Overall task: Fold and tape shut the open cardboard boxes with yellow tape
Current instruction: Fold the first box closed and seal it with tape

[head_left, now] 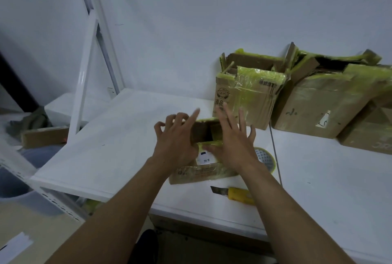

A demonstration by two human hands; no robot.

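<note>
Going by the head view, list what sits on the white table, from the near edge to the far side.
Yellow utility knife → small open cardboard box → printed cardboard box at the back. The tape roll is left out: it lies level with the small box.

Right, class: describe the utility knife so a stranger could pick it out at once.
Find the near edge of the white table. In front of the small cardboard box lies the utility knife. Unlike the round tape roll nearby, it is long and thin, with a yellow handle and grey blade.
</note>
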